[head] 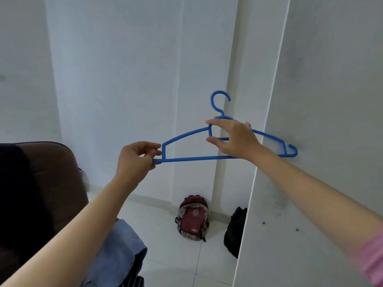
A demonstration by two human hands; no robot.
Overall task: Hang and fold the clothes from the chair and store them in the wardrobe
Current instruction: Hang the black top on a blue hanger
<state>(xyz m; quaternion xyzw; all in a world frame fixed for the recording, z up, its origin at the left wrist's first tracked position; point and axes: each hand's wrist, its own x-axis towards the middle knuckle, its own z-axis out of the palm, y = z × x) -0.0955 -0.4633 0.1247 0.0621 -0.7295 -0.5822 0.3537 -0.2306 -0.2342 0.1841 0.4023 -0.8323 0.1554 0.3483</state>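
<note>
in the head view, a blue plastic hanger (pixel 199 158) was held up in the air in front of a white wall (pixel 124 79), hook pointing up. the left hand (pixel 135 157) pinched the hanger's left end, fingers and thumb closed around the tip of the bottom bar. the right hand (pixel 233 137) was at the hanger's middle, just under the hook, with thumb and fingers spread and curved around the top of the frame; whether they actually pressed on the plastic i could not tell. the hanger's right end stood in front of a white panel (pixel 321 121) on the right side. low on the left, a brown chair (pixel 56 162) carried a dark garment (pixel 18 193) over its back and a light blue garment (pixel 122 241) on the seat. on the tiled floor (pixel 165 235) by the wall stood a red backpack (pixel 193 218), and a black bag (pixel 235 230) sat partly hidden behind the panel's edge.
</note>
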